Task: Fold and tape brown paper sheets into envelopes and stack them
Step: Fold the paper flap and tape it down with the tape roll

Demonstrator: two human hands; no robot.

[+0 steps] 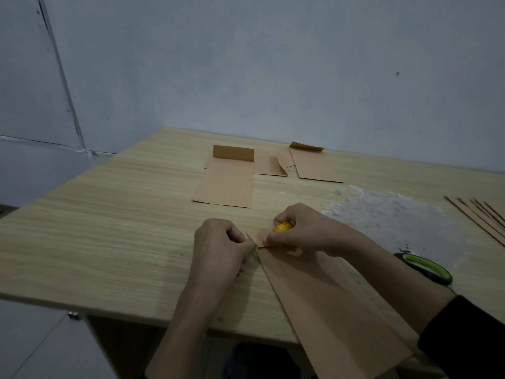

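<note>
A folded brown paper sheet lies on the wooden table and hangs over its near edge. My left hand pinches the sheet's far corner. My right hand presses the same far edge with its thumb and holds a small yellow tape roll, mostly hidden by the fingers. Farther back lie a folded envelope with a raised flap, a smaller brown piece and another envelope.
Scissors with green and black handles lie to the right of my right forearm. A patch of pale residue marks the table at right. Several thin brown strips lie at the far right edge. A grey wall stands behind the table.
</note>
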